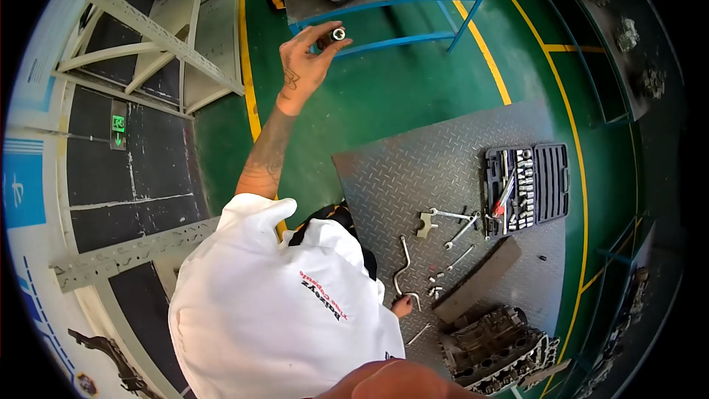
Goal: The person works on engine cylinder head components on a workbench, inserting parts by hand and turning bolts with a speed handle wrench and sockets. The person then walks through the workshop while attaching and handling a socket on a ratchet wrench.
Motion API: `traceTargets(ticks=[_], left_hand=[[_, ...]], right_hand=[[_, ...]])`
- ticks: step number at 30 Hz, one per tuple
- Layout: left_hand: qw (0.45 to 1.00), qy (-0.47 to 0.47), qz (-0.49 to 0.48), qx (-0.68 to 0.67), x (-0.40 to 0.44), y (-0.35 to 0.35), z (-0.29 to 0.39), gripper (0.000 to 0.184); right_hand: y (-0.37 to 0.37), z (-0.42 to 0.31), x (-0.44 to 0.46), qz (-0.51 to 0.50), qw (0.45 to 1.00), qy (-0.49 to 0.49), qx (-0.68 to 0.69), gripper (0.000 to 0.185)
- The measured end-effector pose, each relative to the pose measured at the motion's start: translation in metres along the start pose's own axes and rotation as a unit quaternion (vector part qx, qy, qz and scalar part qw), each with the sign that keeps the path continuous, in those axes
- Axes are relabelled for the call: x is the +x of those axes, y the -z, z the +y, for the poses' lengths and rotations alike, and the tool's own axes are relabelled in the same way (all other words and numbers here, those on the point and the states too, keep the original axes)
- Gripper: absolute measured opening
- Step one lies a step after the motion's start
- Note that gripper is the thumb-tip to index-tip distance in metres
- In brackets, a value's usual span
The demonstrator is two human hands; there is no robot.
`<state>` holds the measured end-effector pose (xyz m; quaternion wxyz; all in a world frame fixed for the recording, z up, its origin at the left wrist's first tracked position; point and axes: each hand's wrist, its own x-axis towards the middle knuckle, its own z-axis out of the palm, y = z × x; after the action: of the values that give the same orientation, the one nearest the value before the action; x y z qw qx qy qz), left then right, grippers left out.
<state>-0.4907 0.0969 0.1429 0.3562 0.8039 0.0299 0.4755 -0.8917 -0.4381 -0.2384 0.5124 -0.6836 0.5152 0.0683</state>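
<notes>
Metal socket (338, 34) between fingers (314, 30) of left hand (304, 55), hollow end exposed.

The table (391, 185) is topped with grey metal tread plate, its raised pattern rough and dully shiny. The socket (338, 34) in the left hand (305, 52) looks like smooth, glossy metal; the bent bar (402, 270) has a bright metal sheen too. The open tool case (552, 183) is matt dark plastic. The engine part (487, 351) is rough, dull cast metal. The shirt (258, 310) is soft, matt white cloth, and the green floor (399, 96) looks smooth and faintly glossy
</notes>
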Motion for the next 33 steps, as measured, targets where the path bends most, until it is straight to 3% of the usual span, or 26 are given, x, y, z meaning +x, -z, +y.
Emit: traceTargets(ticks=[3,5,6,7,8,9,10,11,12,13,14,15,16,17,18,19,20,21,23,28,30,31,33], left_hand=[[1.000,-0.018,-0.005,-0.016,-0.002,0.010,0.021,0.028],[0.999,-0.032,0.012,-0.007,-0.002,0.012,0.030,0.029],[1.000,0.000,0.010,-0.005,-0.008,0.014,0.032,0.029],[0.999,0.032,-0.003,-0.016,-0.014,0.013,0.033,0.029],[0.997,0.073,-0.022,0.021,-0.024,0.011,0.037,0.026],[0.994,0.093,-0.050,0.000,-0.033,0.004,0.039,0.025],[0.988,0.125,-0.094,0.007,-0.042,-0.001,0.053,0.026],[0.979,0.131,-0.144,0.062,-0.059,-0.002,0.045,0.027],[0.978,0.077,-0.186,0.054,-0.081,-0.001,0.042,0.026],[0.966,0.098,-0.233,0.048,-0.111,0.007,0.019,0.027],[0.948,0.126,-0.290,0.032,-0.148,0.024,-0.020,0.030],[0.911,0.219,-0.344,0.064,-0.183,0.048,-0.048,0.031],[0.889,0.281,-0.358,0.045,-0.222,0.075,-0.085,0.032],[0.893,0.247,-0.367,0.089,-0.260,0.107,-0.116,0.031],[0.856,0.324,-0.396,0.075,-0.283,0.136,-0.113,0.032],[0.851,0.345,-0.394,0.032,-0.305,0.161,-0.106,0.032],[0.836,0.410,-0.353,0.093,-0.330,0.187,-0.102,0.032],[0.806,0.438,-0.385,0.099,-0.341,0.213,-0.092,0.029],[0.749,0.547,-0.359,0.104,-0.365,0.264,-0.102,0.029],[0.756,0.537,-0.352,0.127,-0.405,0.334,-0.114,0.026],[0.742,0.478,-0.427,0.197,-0.407,0.338,-0.098,0.025],[0.716,0.489,-0.449,0.216,-0.402,0.332,-0.092,0.025],[0.732,0.465,-0.450,0.215,-0.401,0.313,-0.085,0.027]], right_hand=[[0.000,0.011,0.061,-0.015,0.996,0.079,0.032,0.034],[-0.010,-0.045,0.053,-0.007,0.992,0.107,0.061,0.033],[-0.009,-0.014,0.109,0.010,0.968,0.246,-0.044,0.034],[-0.012,-0.080,0.065,0.008,0.971,0.224,-0.086,0.032],[-0.008,-0.078,0.088,-0.074,0.984,0.159,-0.017,0.032],[-0.013,-0.112,0.075,-0.096,0.981,0.167,0.030,0.032],[-0.021,-0.125,0.083,-0.063,0.981,0.155,0.100,0.030],[-0.015,-0.171,0.071,0.018,0.980,0.179,-0.081,0.029],[-0.017,-0.147,0.126,0.025,0.973,0.212,-0.089,0.031],[-0.021,-0.172,0.139,0.055,0.974,0.205,-0.083,0.031],[-0.035,-0.173,0.178,0.075,0.974,0.211,-0.031,0.029],[-0.045,-0.190,0.204,0.125,0.958,0.239,-0.093,0.032],[-0.057,-0.207,0.224,0.108,0.970,0.213,-0.035,0.034],[-0.069,-0.224,0.237,0.122,0.973,0.194,-0.019,0.035],[-0.080,-0.230,0.259,0.105,0.982,0.156,0.010,0.035],[-0.086,-0.249,0.260,0.151,0.970,0.190,-0.015,0.036],[-0.095,-0.255,0.272,0.145,0.970,0.196,-0.001,0.037],[-0.102,-0.262,0.275,0.149,0.961,0.227,0.044,0.035],[-0.105,-0.292,0.258,0.162,0.957,0.216,0.106,0.027],[-0.109,-0.305,0.261,0.172,0.939,0.277,0.106,0.020],[-0.111,-0.298,0.278,0.178,0.933,0.296,0.098,0.019],[-0.110,-0.303,0.279,0.202,0.940,0.254,0.105,0.019],[-0.111,-0.302,0.292,0.215,0.942,0.226,0.126,0.017]])
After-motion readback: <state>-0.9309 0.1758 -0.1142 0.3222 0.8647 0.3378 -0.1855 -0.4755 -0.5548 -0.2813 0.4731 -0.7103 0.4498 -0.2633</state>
